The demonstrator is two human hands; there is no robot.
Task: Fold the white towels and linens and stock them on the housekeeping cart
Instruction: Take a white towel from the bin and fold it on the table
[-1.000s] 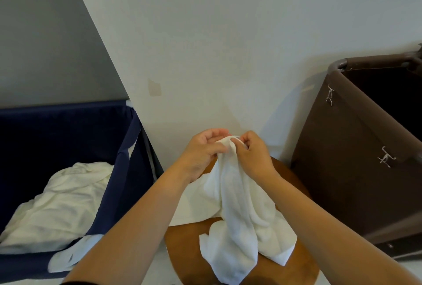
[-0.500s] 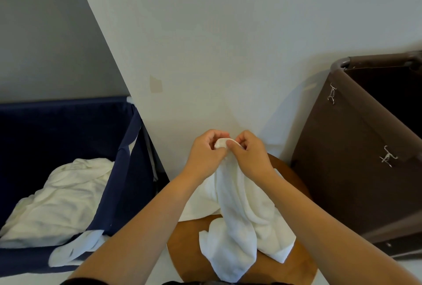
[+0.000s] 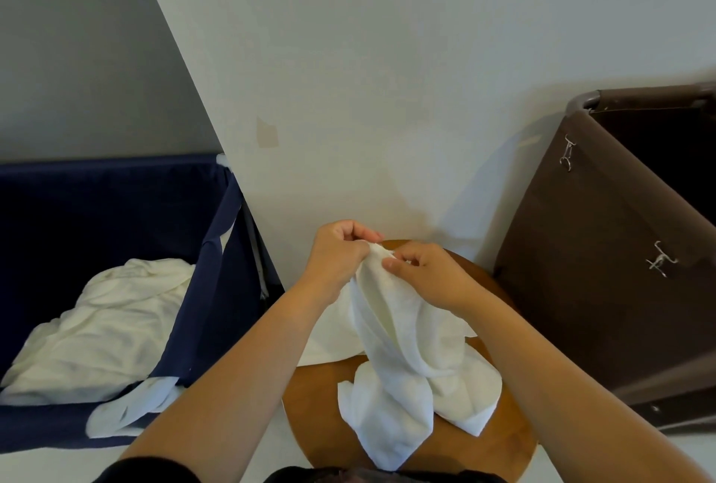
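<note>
1 soft white terry towel (image 3: 403, 358), limp, centre frame | left hand (image 3: 337, 254) and right hand (image 3: 422, 273) pinch its top | 1 round wooden table (image 3: 321, 397) | 2 fabric bins

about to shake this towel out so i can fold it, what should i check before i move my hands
1. Left hand grips the towel's top edge: ok.
2. Right hand pinches the same edge, close beside the left: ok.
3. Towel hangs straight and smooth: not ok, it is bunched and its lower end lies crumpled on the table.
4. Both corners found: cannot tell, the fingers cover the edge.
5. Bare wood to lay it flat: not ok, white cloth covers most of the middle.
6. Room in the brown bin: cannot tell, its inside is dark.
</note>
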